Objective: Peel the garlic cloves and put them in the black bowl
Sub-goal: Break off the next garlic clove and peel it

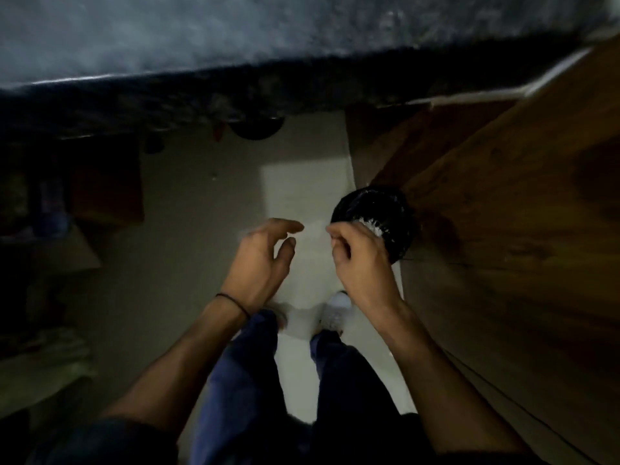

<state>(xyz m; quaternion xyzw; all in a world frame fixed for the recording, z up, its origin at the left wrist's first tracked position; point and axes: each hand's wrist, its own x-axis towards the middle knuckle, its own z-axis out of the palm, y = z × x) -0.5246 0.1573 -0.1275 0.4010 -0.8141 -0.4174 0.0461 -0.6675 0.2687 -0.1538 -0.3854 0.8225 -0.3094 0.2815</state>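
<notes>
Gloom and blur soften most of the room. A person stands looking down, 2 bare hands held out over the pale floor point(302, 189). The left hand point(261, 260) is wide, fingers loosely spread and gently bent, holding nothing, with a thin black cord point(235, 303) round its wrist. The right hand point(359, 263) is narrow, its fingers curled in with thumb against forefinger; I cannot tell whether anything is pinched there. Just beyond it, at 2 o'clock, sits the round black bowl point(396, 209), at the near edge of the brown wooden desk point(520, 196) that fills the 3 o'clock side. Small white pieces point(374, 226) lie inside the bowl against its near rim, too blurred to tell cloves from skins. At 6 o'clock are blue trousers point(241, 380) and white shoes point(337, 310). A dark speckled stone slab point(235, 45) spans 12 o'clock.
</notes>
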